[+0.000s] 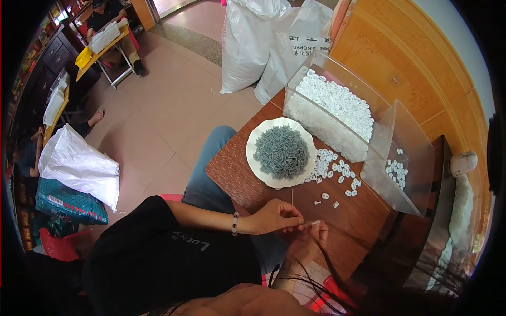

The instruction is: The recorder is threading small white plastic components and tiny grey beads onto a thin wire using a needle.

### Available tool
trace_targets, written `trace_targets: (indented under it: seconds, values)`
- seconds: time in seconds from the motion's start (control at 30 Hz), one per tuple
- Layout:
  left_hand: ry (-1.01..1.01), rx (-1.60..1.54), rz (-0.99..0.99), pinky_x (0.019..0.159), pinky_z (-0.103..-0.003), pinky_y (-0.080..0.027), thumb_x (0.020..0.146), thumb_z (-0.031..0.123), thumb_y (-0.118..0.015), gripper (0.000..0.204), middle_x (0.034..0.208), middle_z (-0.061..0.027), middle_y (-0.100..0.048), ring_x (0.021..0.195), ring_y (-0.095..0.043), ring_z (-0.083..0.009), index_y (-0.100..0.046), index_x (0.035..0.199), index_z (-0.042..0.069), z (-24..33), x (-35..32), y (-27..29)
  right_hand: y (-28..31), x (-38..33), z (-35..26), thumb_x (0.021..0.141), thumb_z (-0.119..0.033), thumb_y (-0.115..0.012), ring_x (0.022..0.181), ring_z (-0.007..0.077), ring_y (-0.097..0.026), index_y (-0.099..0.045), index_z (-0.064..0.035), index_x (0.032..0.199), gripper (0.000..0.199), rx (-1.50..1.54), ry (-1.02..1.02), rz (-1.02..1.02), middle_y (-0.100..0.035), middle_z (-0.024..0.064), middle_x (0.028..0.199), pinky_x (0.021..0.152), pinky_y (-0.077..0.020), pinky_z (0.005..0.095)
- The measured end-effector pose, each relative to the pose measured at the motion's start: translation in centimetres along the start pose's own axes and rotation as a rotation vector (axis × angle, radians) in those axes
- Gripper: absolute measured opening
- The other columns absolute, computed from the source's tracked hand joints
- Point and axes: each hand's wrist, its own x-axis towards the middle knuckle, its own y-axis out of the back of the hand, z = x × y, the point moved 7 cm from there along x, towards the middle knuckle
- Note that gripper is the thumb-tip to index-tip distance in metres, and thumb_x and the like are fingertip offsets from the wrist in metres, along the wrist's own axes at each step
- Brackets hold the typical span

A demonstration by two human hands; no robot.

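My left hand [276, 217], a beaded bracelet at its wrist, reaches in from the left with its fingers pinched together; whatever sits between them is too small to make out. Close in front of its fingertips is my right hand [311, 239], closed on a small white plastic piece [316, 223]. Both hands are over the near edge of a brown wooden table [237, 179]. Beyond them, a white scalloped plate [254, 167] holds a heap of small grey screw-like parts [282, 151]. Loose white oval two-hole pieces [345, 171] lie right of the plate, with one small white pin-shaped part [317, 203] nearer me.
A clear bin [329, 124] heaped with white pieces stands at the table's back; another clear bin [408, 192] with fewer lies right. White sacks [250, 47] stand behind. At far left are a white sack [79, 163] and a person [103, 18] at a small table [100, 52].
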Motion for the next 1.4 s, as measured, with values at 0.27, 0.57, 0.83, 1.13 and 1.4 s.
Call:
trace_targets:
  seconds: [0.27, 0.57, 0.83, 1.13, 1.4]
  values:
    - [0.129, -0.071, 0.091, 0.057, -0.019, -0.047, 0.088, 0.021, -0.067, 0.021, 0.08, -0.0009, -0.067, 0.065, -0.057, -0.0046, -0.069, 0.097, 0.002, -1.1, -0.5, 0.8, -0.5, 0.5, 0.2, 0.091, -0.007, -0.056, 0.075, 0.0142, -0.054, -0.054, -0.0021, 0.103, 0.013, -0.001, 0.043, 0.006, -0.057, 0.0061, 0.085, 0.069, -0.0468, 0.0272]
    - [0.09, -0.242, 0.134, 0.061, -0.02, -0.041, 0.089, 0.017, -0.065, 0.015, 0.08, 0.0028, -0.062, 0.069, -0.05, -0.0038, -0.069, 0.098, 0.006, 0.0, 0.3, 1.8, -1.1, 0.0, 0.1, 0.086, -0.006, -0.064, 0.069, 0.0066, -0.055, -0.063, -0.0004, 0.094, 0.01, -0.259, -0.208, -0.072, -0.063, 0.0024, 0.082, 0.061, -0.0438, 0.0199]
    - [-0.013, -0.075, 0.104, 0.061, -0.02, -0.041, 0.087, 0.014, -0.066, 0.014, 0.079, 0.0012, -0.062, 0.068, -0.052, -0.005, -0.069, 0.095, 0.003, 0.5, 0.3, 1.5, -1.3, 0.5, -0.4, 0.086, -0.007, -0.064, 0.07, 0.0056, -0.055, -0.065, 0.0009, 0.095, 0.012, -0.293, -0.183, -0.162, -0.064, 0.003, 0.082, 0.062, -0.043, 0.0187]
    - [-0.172, 0.165, 0.062, 0.06, -0.018, -0.041, 0.087, 0.008, -0.065, 0.01, 0.084, 0.0002, -0.059, 0.071, -0.052, -0.0035, -0.068, 0.093, 0.0, 2.3, 0.5, 1.7, -0.1, 1.0, -0.8, 0.086, -0.004, -0.065, 0.072, 0.0054, -0.055, -0.065, 0.0002, 0.095, 0.01, -0.349, -0.106, -0.094, -0.063, 0.0014, 0.083, 0.065, -0.0433, 0.0189]
    - [-0.187, 0.327, 0.033, 0.066, -0.022, -0.041, 0.087, 0.005, -0.065, 0.009, 0.086, -0.003, -0.059, 0.076, -0.052, -0.0081, -0.067, 0.089, -0.003, 3.2, 0.2, 1.6, -0.4, 1.1, -1.2, 0.085, -0.003, -0.066, 0.077, 0.0063, -0.057, -0.065, 0.0005, 0.093, 0.009, -0.398, -0.072, -0.084, -0.064, 0.002, 0.084, 0.072, -0.0449, 0.0196]
